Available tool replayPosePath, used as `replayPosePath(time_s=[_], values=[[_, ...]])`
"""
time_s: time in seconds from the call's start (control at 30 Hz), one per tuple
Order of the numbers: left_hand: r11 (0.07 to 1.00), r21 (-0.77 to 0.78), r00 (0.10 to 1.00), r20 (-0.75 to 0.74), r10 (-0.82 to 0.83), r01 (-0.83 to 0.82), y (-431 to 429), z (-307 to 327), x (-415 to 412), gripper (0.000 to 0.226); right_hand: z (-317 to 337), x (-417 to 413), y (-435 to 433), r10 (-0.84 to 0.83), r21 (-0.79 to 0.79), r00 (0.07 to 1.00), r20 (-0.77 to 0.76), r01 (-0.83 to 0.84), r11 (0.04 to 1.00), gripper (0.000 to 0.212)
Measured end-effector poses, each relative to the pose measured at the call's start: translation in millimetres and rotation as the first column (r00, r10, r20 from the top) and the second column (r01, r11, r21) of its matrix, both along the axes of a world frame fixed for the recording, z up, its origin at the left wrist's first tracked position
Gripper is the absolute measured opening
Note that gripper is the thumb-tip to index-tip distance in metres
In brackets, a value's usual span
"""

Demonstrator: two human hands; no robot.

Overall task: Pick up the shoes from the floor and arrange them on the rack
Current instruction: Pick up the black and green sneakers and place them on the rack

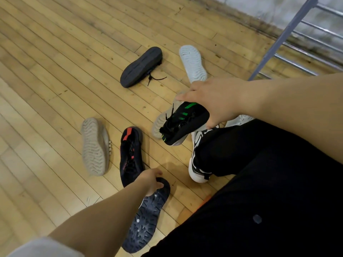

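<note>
Several shoes lie scattered on the wooden floor. My right hand [213, 101] grips a black shoe with green stripes [182, 125] by its heel, held just above another pale upturned sole [157, 125]. My left hand [151, 180] holds the toe end of a dark upturned shoe with a studded sole [146, 217]. Beside it lies a black shoe with red marks [130, 154], upright. A beige shoe [94, 145], a black shoe [141, 66] and a white shoe [193, 62] lie sole up. The metal rack [289, 32] stands at the upper right.
My legs in black trousers [269, 173] fill the lower right, with a white and black shoe [196, 164] worn on my foot. A grey wall runs behind the rack. Bare floor boards [55, 71] stretch to the left.
</note>
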State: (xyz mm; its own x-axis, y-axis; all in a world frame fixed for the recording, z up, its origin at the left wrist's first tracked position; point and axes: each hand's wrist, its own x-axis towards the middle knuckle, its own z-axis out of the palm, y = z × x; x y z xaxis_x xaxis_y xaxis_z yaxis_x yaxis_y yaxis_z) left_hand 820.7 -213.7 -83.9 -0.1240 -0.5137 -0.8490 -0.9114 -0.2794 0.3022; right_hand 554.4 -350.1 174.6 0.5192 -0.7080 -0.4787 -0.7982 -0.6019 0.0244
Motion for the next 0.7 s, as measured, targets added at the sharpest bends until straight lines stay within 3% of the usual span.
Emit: replayPosePath(time_s=[0.2,0.37,0.53,0.7], values=[[0.985,0.023,0.985,-0.021,-0.171,0.171,-17,27,0,0.047,-2,-5,-2,-0.054,0.005,0.999,-0.007,0.054,0.999,0.122],[0.979,-0.148,0.976,-0.143,-0.164,0.143,-74,104,-13,0.045,8,-22,-8,-0.204,0.019,0.979,-0.001,0.204,0.979,0.121],[0.921,-0.370,0.923,-0.383,-0.029,-0.124,-138,207,-33,0.040,37,-44,-12,-0.362,-0.063,0.932,0.021,0.362,0.930,0.126],[0.752,-0.577,0.806,-0.583,-0.106,-0.319,-182,298,-78,0.035,110,-98,-5,-0.544,-0.151,0.815,0.198,0.574,0.805,0.126]])
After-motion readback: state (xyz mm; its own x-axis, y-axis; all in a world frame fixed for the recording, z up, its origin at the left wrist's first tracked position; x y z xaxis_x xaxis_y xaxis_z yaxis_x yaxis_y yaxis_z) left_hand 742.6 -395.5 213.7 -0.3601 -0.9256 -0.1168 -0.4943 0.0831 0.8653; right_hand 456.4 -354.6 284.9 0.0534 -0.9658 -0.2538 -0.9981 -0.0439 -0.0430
